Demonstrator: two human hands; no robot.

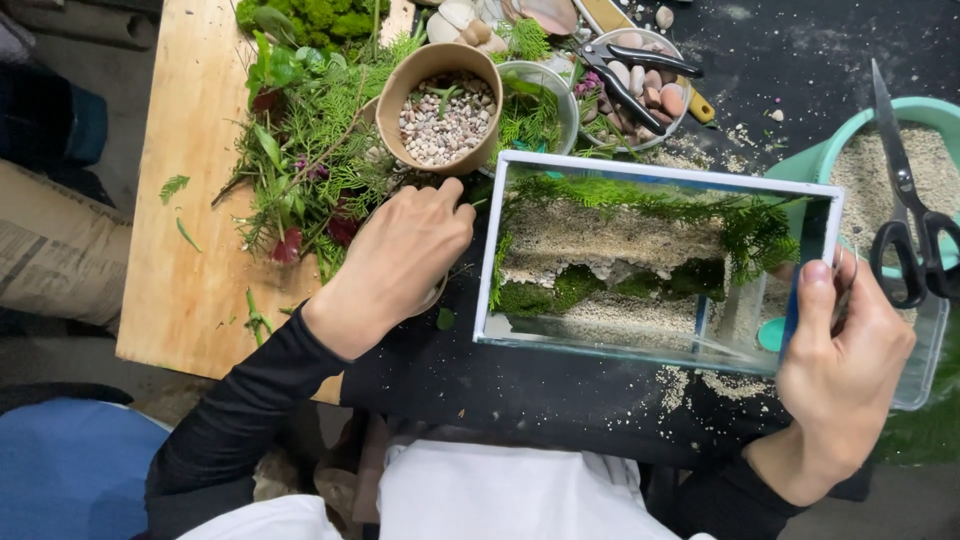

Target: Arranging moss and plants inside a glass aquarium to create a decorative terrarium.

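At the far left a pale wooden board (200,200) lies on the dark work surface, scattered with a few loose green leaf scraps. Toward its right edge sits a heap of cut green fern sprigs and red-tinged leaves (305,160), with a clump of bright green moss (320,18) above it. Just right of the heap, a round brown paper cup filled with small mixed gravel (440,115) leans against the greenery.

The left hand (400,265) rests below that cup, palm down, fingers curled downward into the plant cuttings; what its fingertips pinch, if anything, cannot be told.

Behind the cup, a small clear bowl holding green sprigs (535,105) stands beside a clear bowl of smooth pink and grey pebbles (650,90), with black-handled snips (630,70) laid across it.

In the middle, a rectangular clear glass tank with a white rim (660,260) lies on the dark surface, holding layers of pale sand, moss patches and a fern frond along its far side.

The right hand (845,370) grips the tank's right end, thumb pressed on the rim.

At the far right, 1 pair of black-handled steel scissors (910,210) rests on a teal plastic tub of sand (890,160).
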